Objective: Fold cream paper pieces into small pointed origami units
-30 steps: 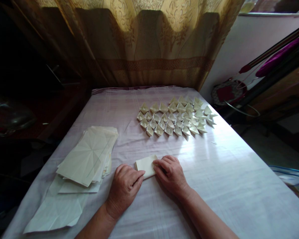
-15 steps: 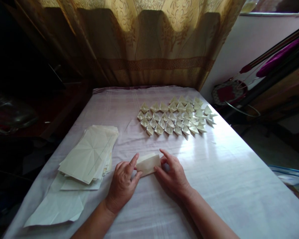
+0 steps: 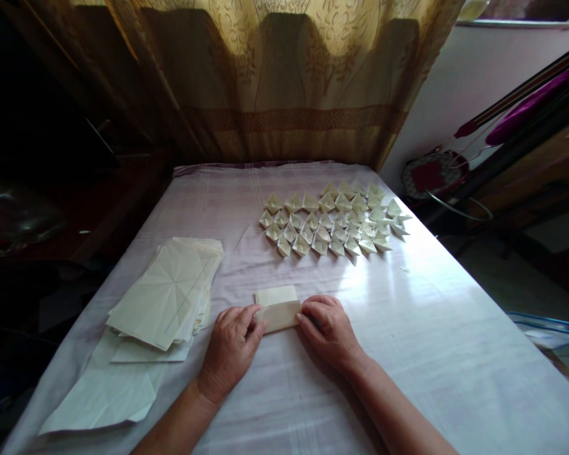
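A small folded sheet of paper [image 3: 281, 316] is held low over the cloth, its near flap raised and a paler flap showing behind it. My left hand [image 3: 233, 341] pinches its left end between thumb and fingers. At the right end, my right hand [image 3: 330, 328] grips it the same way, fingers curled. Left of my left hand lies a stack of creased paper sheets [image 3: 171, 287]. Beyond my hands, rows of small folded paper boats [image 3: 320, 243] stand close together on the cloth.
A pale checked cloth [image 3: 408, 379] covers the table. Patterned gold curtains [image 3: 289, 95] hang behind its far edge. Dark furniture is at the left. To the right, past the table edge, are a bag [image 3: 434, 177] and a blue-edged item [image 3: 545, 328].
My fingers have closed in on both ends of the paper, where they were raised and spread before. The paper's back flap now shows as a separate layer behind the front one.
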A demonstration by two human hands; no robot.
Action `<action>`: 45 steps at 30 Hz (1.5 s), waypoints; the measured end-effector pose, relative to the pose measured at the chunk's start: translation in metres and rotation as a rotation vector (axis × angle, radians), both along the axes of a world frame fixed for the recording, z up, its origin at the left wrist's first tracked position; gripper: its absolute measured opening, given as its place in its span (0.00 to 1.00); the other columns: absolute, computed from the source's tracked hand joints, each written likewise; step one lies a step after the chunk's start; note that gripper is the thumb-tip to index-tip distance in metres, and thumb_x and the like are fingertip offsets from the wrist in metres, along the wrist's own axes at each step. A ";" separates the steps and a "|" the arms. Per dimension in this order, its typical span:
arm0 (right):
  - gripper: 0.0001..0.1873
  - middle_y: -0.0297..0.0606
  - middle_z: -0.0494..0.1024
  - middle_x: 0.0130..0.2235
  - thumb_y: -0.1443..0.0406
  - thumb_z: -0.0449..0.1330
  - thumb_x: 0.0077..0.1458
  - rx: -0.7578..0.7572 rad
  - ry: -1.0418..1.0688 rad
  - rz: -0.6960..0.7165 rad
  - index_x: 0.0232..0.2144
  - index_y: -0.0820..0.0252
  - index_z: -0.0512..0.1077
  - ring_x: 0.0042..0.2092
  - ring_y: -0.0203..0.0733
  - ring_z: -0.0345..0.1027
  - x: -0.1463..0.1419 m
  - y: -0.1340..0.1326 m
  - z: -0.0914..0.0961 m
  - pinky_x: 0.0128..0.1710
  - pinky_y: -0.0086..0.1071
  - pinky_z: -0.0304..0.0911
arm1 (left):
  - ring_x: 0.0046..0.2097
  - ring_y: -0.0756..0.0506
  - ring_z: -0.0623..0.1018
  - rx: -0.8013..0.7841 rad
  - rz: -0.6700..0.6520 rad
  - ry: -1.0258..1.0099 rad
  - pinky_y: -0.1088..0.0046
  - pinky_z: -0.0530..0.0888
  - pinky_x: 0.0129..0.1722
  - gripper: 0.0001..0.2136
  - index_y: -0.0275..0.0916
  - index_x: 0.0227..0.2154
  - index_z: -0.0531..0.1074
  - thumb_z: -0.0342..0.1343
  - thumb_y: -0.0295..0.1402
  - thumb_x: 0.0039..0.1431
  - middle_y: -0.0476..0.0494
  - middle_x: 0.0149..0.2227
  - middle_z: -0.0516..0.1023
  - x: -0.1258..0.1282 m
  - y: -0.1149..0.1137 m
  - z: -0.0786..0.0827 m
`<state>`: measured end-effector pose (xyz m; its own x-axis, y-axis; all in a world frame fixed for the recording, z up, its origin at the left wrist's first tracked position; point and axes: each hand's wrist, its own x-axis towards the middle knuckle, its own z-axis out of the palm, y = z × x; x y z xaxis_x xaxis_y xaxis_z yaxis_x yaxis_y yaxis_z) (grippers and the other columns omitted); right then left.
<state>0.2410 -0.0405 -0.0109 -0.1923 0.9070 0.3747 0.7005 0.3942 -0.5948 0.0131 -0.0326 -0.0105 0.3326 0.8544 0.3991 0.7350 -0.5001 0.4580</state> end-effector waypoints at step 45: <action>0.12 0.33 0.74 0.25 0.67 0.57 0.58 0.062 -0.249 -0.255 0.22 0.57 0.68 0.33 0.40 0.64 -0.018 0.016 -0.005 0.40 0.34 0.51 | 0.65 0.42 0.65 0.031 -0.245 0.336 0.61 0.62 0.64 0.25 0.39 0.62 0.62 0.47 0.47 0.67 0.43 0.62 0.69 0.015 -0.008 -0.004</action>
<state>0.2229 -0.0241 -0.0161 -0.0547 0.9148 0.4003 0.9014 0.2177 -0.3742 0.0279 -0.0404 -0.0146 0.6411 0.7229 0.2578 0.6983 -0.6888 0.1948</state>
